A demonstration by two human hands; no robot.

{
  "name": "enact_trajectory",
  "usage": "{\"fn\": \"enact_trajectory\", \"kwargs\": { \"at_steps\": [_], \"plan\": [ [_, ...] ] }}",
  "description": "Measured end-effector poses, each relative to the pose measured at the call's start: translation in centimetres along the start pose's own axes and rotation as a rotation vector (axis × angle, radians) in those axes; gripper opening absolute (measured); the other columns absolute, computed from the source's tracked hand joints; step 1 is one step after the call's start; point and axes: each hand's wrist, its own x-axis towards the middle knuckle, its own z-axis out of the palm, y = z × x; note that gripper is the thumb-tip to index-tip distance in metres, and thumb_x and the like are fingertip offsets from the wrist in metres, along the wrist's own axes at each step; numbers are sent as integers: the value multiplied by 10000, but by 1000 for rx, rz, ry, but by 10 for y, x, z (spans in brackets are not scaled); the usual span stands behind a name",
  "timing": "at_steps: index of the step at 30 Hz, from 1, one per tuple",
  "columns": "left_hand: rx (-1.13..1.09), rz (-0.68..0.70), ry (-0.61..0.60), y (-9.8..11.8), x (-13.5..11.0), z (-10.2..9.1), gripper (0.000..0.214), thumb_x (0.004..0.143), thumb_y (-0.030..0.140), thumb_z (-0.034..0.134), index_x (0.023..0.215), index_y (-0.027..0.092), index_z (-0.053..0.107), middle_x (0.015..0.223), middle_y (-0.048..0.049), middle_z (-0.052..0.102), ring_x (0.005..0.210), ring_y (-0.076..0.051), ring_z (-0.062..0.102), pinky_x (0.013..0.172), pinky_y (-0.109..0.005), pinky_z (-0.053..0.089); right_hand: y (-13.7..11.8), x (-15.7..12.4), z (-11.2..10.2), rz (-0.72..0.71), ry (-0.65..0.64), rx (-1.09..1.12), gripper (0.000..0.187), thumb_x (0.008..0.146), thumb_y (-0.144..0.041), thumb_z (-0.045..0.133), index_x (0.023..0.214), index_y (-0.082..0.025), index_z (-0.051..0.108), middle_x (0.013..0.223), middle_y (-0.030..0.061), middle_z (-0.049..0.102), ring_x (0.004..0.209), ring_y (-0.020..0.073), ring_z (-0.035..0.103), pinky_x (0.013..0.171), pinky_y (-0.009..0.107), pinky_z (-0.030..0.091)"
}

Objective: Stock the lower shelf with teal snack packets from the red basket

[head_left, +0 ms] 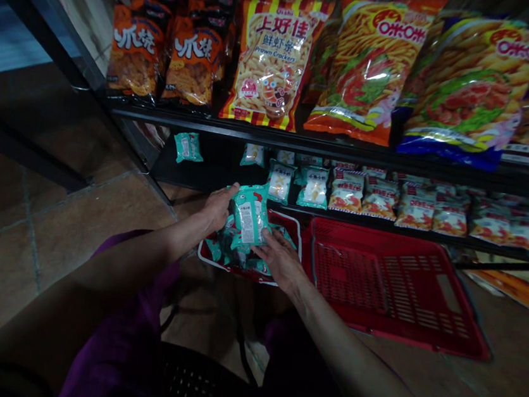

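Note:
My left hand [218, 209] grips the left edge of a teal snack packet [249, 217] held upright above a small red basket [290, 225]. My right hand [279, 261] rests on more teal packets [225, 251] piled in that basket, fingers bent around the held packet's lower edge. Both forearms reach forward from my purple sleeves.
A larger red basket [393, 283] lies on the tiled floor to the right. The low shelf [209, 176] holds teal packets [313, 188] and red-and-white ones [416, 206]. Above stand big bags: orange [194, 57], prawn crackers [273, 56], and OISHI-type snacks [375, 64].

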Motion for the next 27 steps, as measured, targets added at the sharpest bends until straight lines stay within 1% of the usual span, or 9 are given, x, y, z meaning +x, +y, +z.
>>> {"fn": "enact_trajectory", "kwargs": {
  "at_steps": [4,7,12,14,17,19,22,24,27],
  "plan": [
    [22,-117,-103,6,-7,5,309,672,417,731,763,150,605,723,-41,645,683,-159,592,735,-302,453,-1,1,-1,15,45,-10,343,507,-376,853,747,-238,651,800,-40,701,702,116,636,744,299,534],
    [59,-205,-154,10,-13,6,300,734,443,663,781,151,621,751,-57,641,713,-174,587,730,-301,445,-3,2,-2,41,74,3,352,504,-393,852,750,-245,649,797,-37,705,698,115,635,740,291,532],
    [123,-283,-185,10,-17,6,214,786,349,593,762,139,629,770,-74,630,703,-174,569,700,-297,440,-7,4,-2,40,100,-13,359,523,-413,839,780,-250,647,816,-25,710,666,119,635,705,287,537],
    [172,-309,-223,9,-19,5,156,781,292,587,771,142,629,755,-70,627,674,-169,564,677,-302,444,-7,4,-2,26,115,-14,371,520,-422,839,785,-249,645,811,-24,709,650,118,633,673,278,538],
    [249,-307,-329,6,-22,5,118,730,214,635,836,164,623,759,-48,629,653,-158,569,659,-304,457,-9,3,-1,-5,117,-48,380,538,-443,827,813,-246,653,811,-20,707,616,110,624,616,257,532],
    [288,-297,-398,3,-24,4,208,686,193,683,880,177,612,804,-42,641,658,-151,577,658,-304,468,-9,2,0,-34,122,-75,386,551,-456,816,833,-245,658,815,-18,707,596,105,616,586,246,527],
    [326,-273,-486,-2,-26,2,294,650,219,739,907,172,604,899,-63,659,699,-155,597,662,-300,481,-11,0,1,-60,150,-101,408,545,-467,813,851,-241,667,790,-17,702,570,100,605,548,232,519],
    [348,-254,-510,-5,-26,1,331,646,250,758,926,166,603,951,-83,662,739,-169,611,670,-307,490,-12,0,1,-65,181,-126,404,545,-468,810,848,-238,673,762,-16,696,556,99,598,521,222,509],
    [359,-247,-477,-8,-27,1,393,628,264,783,960,163,599,988,-96,662,769,-185,625,693,-338,504,-13,0,0,-73,216,-175,376,556,-457,803,833,-238,675,743,-16,688,546,104,591,498,224,501]
  ]
}}
